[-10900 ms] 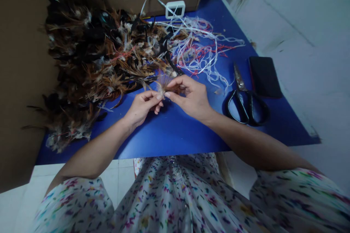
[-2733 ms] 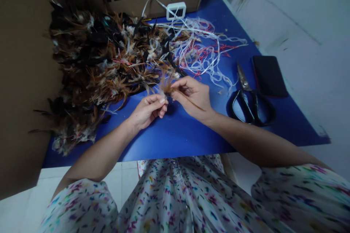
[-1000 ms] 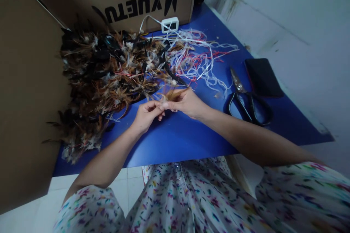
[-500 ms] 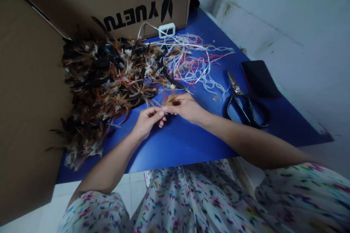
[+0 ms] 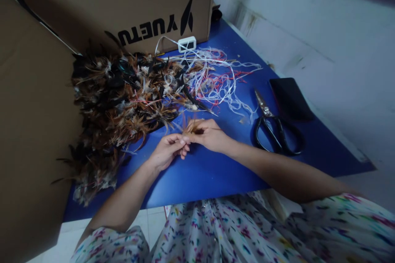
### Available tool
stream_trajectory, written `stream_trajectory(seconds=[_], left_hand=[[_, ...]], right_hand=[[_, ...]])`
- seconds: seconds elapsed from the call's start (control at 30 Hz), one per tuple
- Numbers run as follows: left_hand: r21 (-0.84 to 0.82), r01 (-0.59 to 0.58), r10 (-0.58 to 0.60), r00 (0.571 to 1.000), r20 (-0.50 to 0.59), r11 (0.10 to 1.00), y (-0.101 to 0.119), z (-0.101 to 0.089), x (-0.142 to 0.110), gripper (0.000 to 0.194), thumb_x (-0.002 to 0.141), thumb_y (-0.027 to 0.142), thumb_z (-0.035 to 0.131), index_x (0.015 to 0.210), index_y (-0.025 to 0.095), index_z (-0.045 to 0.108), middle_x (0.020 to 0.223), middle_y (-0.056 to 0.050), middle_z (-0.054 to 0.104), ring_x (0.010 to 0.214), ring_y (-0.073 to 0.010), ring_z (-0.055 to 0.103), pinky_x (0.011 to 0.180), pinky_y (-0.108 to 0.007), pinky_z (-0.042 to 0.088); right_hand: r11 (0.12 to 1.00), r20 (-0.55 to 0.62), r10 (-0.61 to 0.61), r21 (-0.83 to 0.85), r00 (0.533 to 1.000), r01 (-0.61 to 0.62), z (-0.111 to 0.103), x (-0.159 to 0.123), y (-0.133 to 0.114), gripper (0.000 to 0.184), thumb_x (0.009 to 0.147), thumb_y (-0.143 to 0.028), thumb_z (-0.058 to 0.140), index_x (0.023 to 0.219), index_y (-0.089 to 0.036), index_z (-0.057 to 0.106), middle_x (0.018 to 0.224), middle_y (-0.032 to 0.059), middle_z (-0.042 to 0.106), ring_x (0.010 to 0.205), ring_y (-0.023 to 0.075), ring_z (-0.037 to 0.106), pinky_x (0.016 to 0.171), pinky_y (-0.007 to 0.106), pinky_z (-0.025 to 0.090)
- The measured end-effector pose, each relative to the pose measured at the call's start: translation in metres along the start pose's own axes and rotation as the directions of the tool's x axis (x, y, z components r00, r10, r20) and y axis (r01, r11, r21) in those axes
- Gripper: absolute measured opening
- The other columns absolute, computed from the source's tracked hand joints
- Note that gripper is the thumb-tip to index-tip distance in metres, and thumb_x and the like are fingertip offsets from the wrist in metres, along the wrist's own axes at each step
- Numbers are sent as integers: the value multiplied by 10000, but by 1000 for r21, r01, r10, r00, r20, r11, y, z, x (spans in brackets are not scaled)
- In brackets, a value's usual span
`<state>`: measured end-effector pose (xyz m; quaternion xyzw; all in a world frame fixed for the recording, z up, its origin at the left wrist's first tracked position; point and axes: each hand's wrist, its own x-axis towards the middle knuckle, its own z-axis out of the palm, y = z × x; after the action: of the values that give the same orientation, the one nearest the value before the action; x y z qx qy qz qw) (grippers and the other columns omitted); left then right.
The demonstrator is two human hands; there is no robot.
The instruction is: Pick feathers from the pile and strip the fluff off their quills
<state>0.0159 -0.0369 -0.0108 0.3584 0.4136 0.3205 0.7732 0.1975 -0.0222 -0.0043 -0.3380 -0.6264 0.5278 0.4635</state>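
Both hands meet over the blue table point(image 5: 212, 172), just in front of a big heap of brown and black feathers point(image 5: 123, 98). My right hand point(image 5: 208, 134) is closed round a small tuft of brown feathers point(image 5: 187, 122) that sticks up from its fingers. My left hand point(image 5: 168, 152) pinches the base of the same tuft with thumb and fingertips. The two hands touch each other.
A tangle of white and red plastic strings point(image 5: 216, 78) lies behind the hands. Black-handled scissors point(image 5: 273, 125) and a dark flat case point(image 5: 288, 98) lie to the right. A cardboard box point(image 5: 138, 4) stands at the back, a cardboard wall point(image 5: 31, 131) on the left. A small white device point(image 5: 187, 44) sits by the box.
The hands have stayed together on the feather tuft, with the right fingers curling further round it. The view has tilted up, so everything sits lower in the picture.
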Motion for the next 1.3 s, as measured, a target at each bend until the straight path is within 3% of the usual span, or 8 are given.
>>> stream_trajectory(seconds=[0.37, 0.67, 0.77, 0.83, 0.93, 1.17, 1.23, 1.3], left_hand=[[22, -9, 11, 997, -81, 1000, 1, -1, 0, 379, 572, 400, 926, 659, 112, 696, 564, -31, 668, 438, -90, 575, 433, -193, 458], [83, -30, 41, 990, -137, 996, 0, -4, 0, 390, 561, 424, 918, 618, 118, 683, 532, -25, 642, 406, -84, 531, 408, -198, 411], [59, -75, 85, 979, -185, 995, 3, -5, 2, 388, 546, 420, 918, 620, 125, 678, 516, -5, 613, 401, -74, 507, 400, -190, 381], [23, -118, 120, 966, -230, 993, 5, -7, 3, 388, 535, 413, 917, 626, 127, 669, 513, 8, 593, 404, -64, 487, 398, -183, 359], [-37, -180, 163, 947, -278, 983, 9, -11, 6, 381, 541, 390, 904, 648, 129, 649, 530, 22, 571, 424, -48, 459, 414, -174, 343], [-108, -278, 239, 930, -279, 955, 12, -15, 10, 307, 591, 304, 859, 673, 140, 613, 542, 39, 521, 458, -44, 439, 432, -170, 326], [-96, -312, 277, 922, -272, 945, 13, -15, 11, 291, 599, 299, 851, 681, 143, 620, 538, 41, 513, 466, -46, 445, 434, -168, 330], [-80, -351, 318, 908, -274, 933, 13, -16, 12, 278, 603, 291, 844, 692, 148, 623, 549, 41, 521, 465, -43, 440, 434, -168, 335]], right_hand=[[998, -24, -32, -58, 999, 31, 4, -3, 8, 323, 825, -465, 752, 672, -182, 730, 724, 26, 696, 711, 132, 635, 710, 286, 504], [1000, -5, -23, -4, 1000, 23, 6, -4, 8, 284, 834, -408, 753, 670, -178, 728, 718, 18, 691, 732, 128, 632, 757, 272, 492], [997, 36, 59, 49, 998, -61, 3, -3, 6, 226, 781, -388, 789, 820, -172, 733, 781, 19, 698, 744, 134, 639, 720, 270, 505], [988, 46, 110, 101, 993, -114, 0, -2, 8, 320, 735, -367, 810, 970, -173, 710, 816, 11, 684, 732, 129, 630, 690, 267, 510], [986, -5, 126, 108, 992, -124, -7, 2, 12, 397, 719, -344, 797, 1055, -173, 672, 817, 4, 667, 711, 118, 609, 690, 276, 508], [989, -270, 34, -130, 962, -72, -31, 17, 22, 181, 780, -308, 689, 901, -174, 695, 786, 15, 685, 668, 115, 583, 675, 292, 479], [972, -299, 3, -224, 954, -73, -37, 18, 24, 169, 831, -339, 654, 849, -177, 700, 759, 18, 690, 649, 119, 571, 670, 301, 464], [949, -310, -43, -310, 950, -58, -41, 19, 25, 104, 833, -263, 642, 861, -185, 705, 786, 20, 696, 681, 128, 581, 676, 298, 464]])
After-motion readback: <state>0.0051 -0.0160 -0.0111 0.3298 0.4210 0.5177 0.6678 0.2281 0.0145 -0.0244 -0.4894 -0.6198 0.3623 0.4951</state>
